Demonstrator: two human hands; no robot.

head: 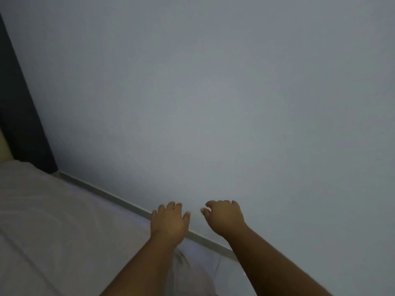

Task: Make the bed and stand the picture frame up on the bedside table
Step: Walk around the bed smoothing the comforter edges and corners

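Observation:
A pale sheet (53, 221) covers the bed, which fills the lower left and runs up to the wall. Both my arms reach forward over its far edge. My left hand (170, 221) hovers above the narrow light strip (119, 199) where the bed meets the wall, fingers loosely curled downward, nothing visible in them. My right hand (224, 216) is just beside it in front of the wall, fingers likewise loosely curled and holding nothing that I can see. A creased fold of sheet (186, 265) lies between my forearms. The picture frame and bedside table are out of view.
A plain grey-white wall (213, 92) fills most of the view directly ahead. A dark headboard panel (19, 124) stands at the far left, at the bed's head end. The room is dim.

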